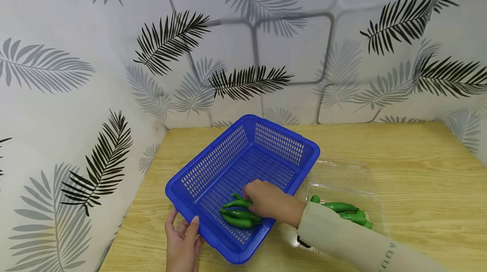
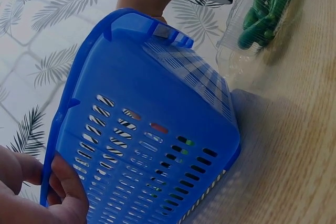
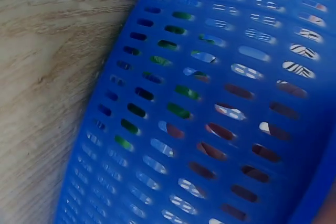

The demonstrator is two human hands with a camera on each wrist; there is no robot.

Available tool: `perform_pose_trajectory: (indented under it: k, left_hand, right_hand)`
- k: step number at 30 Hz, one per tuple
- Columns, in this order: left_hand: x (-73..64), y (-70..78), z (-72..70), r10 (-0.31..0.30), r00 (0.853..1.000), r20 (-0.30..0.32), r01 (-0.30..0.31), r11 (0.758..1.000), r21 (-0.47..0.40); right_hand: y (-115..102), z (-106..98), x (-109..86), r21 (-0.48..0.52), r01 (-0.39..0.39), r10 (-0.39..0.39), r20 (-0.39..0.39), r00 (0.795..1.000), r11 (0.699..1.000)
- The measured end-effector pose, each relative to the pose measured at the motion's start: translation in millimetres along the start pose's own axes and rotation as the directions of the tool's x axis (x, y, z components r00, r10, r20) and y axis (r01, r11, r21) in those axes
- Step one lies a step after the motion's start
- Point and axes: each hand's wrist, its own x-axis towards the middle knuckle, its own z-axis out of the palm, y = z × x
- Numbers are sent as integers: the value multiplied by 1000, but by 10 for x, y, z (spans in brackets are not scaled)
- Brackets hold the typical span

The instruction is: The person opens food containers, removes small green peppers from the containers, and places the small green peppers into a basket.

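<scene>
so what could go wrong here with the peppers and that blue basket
1. The blue basket looks tilted, its far end raised, steadied only by the left hand at its near rim; a slip could drop it and jolt the green peppers inside.
2. The right hand reaches in over the basket wall, and its sleeve lies across the clear plastic container; pulling back could drag that light container and the remaining peppers along the wooden table.
</scene>
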Motion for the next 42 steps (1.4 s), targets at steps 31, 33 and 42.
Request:
perform_pose_trajectory:
  k: [31,33,42]
  left_hand:
    - [-3,-22,-8,-16,1000,-18,16,1000,-3]
    - [-5,-21,-12,-17,1000,-21,17,1000,-4]
    - [-5,-17,4,-22,1000,-17,22,1000,14]
  right_hand:
    - [-38,19,19,-17,25,-25,-8,1000,1000]
    - [-43,-43,-19,-7,58,-58,-43,997,998]
    - [5,-465,-423,45,106,-96,-190,977,993]
